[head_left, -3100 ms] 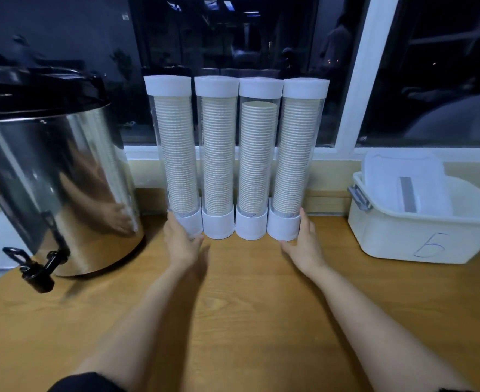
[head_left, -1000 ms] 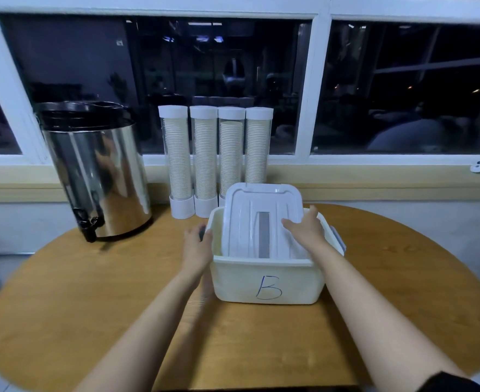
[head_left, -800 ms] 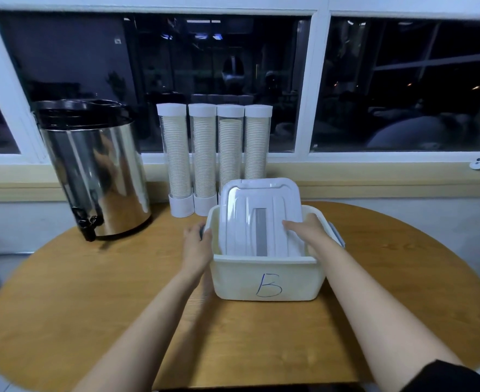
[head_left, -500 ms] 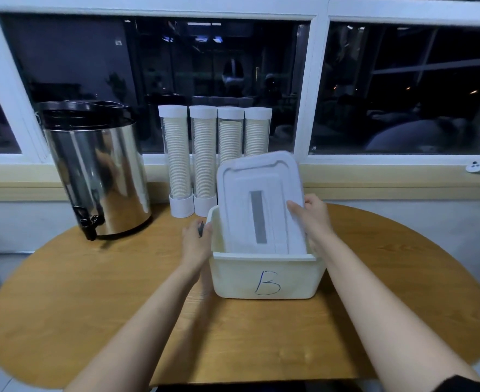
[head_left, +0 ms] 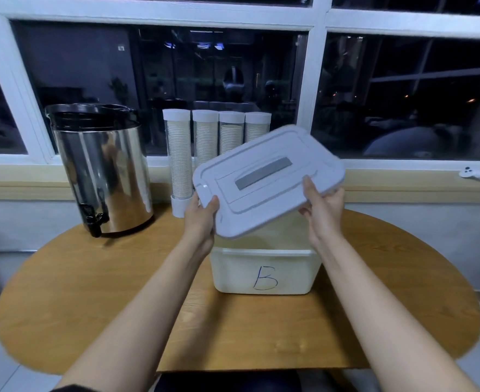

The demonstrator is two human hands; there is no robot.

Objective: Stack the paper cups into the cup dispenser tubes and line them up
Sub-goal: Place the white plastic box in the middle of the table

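Observation:
Several clear cup dispenser tubes (head_left: 180,154) with white caps stand side by side at the back of the table against the window sill, filled with stacked paper cups. A white bin marked "B" (head_left: 264,271) sits in the middle of the table. Above it, tilted, is the bin's grey-white lid (head_left: 267,179). My left hand (head_left: 200,219) grips the lid's near left corner. My right hand (head_left: 322,206) holds its right edge. The lid hides the lower parts of the three right-hand tubes.
A large steel drinks urn (head_left: 103,168) with a black tap stands at the back left of the round wooden table (head_left: 120,292). A white game controller (head_left: 477,175) lies on the sill at the far right. Dark windows are behind.
The bin was pulled from the right to the table's middle. The lid came up out of the bin and now sits tilted above it, held by both hands.

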